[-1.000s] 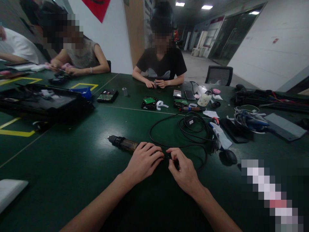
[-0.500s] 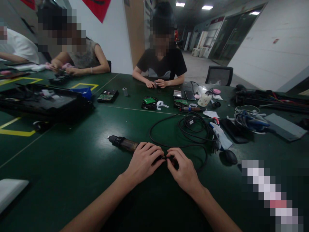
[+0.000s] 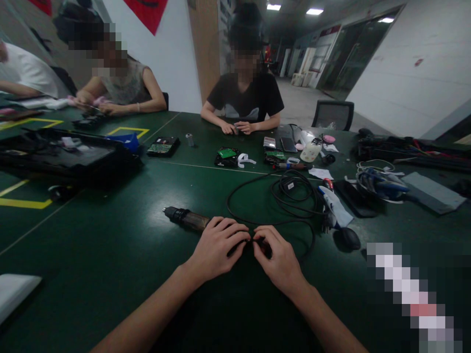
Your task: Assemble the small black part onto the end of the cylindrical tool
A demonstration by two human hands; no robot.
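Note:
A dark electric screwdriver (image 3: 189, 219) lies on the green table, its tip pointing left. My left hand (image 3: 222, 242) is closed over the tool's rear part, which the palm and fingers mostly hide. Just to the right, my right hand (image 3: 277, 257) pinches at the tool's tail end with thumb and fingers. What sits between those fingertips is small, dark and mostly covered; it may be the plug of the black cable (image 3: 312, 235) that curves away behind this hand. The fingertips of both hands almost meet.
Beyond my hands lie a coiled cable (image 3: 294, 189), opened drives with green boards (image 3: 226, 154), a second electric screwdriver (image 3: 290, 166) and a jar (image 3: 311, 149). A large black casing (image 3: 66, 152) stands left. At right are a black phone (image 3: 355, 198) and a mouse (image 3: 347, 239). Co-workers sit opposite.
My fingertips have shifted slightly where the two hands meet. The screwdriver stays in place, and the view has moved only a little.

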